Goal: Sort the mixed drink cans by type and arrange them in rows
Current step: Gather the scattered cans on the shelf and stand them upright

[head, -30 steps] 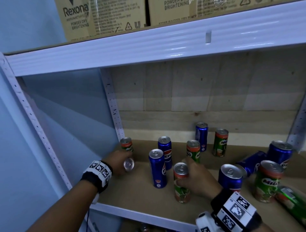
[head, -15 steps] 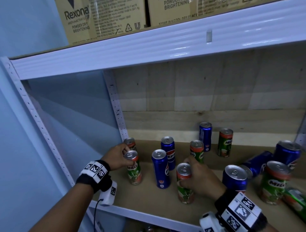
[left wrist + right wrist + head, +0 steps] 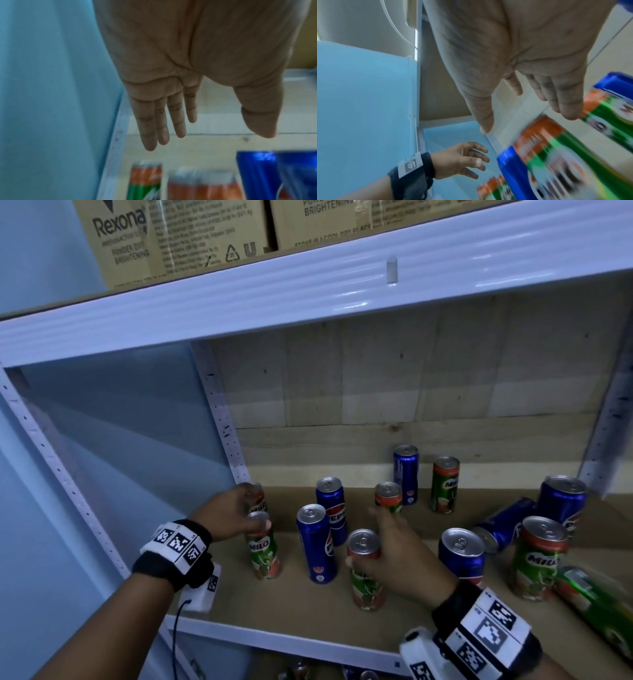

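Note:
Green Milo cans and blue Pepsi cans stand mixed on a wooden shelf board (image 3: 236,607). At the left end one Milo can (image 3: 263,554) stands upright in front of another Milo can (image 3: 257,498). My left hand (image 3: 251,515) hovers at their tops with straight fingers, holding nothing. To the right stand two Pepsi cans (image 3: 317,546) (image 3: 333,508). My right hand (image 3: 368,534) is spread open above a Milo can (image 3: 366,580), its thumb by the rim. Its fingers point toward a further Milo can (image 3: 388,497).
A Pepsi can (image 3: 406,474) and a Milo can (image 3: 444,484) stand at the back. On the right are more upright cans, a lying Pepsi can (image 3: 503,522) and a lying Milo can (image 3: 596,601). A white beam (image 3: 308,289) hangs overhead, carrying cardboard boxes (image 3: 171,234).
My left hand stood its tilted Milo can upright at the left end and let go. My right hand released the Milo can it gripped and opened above it.

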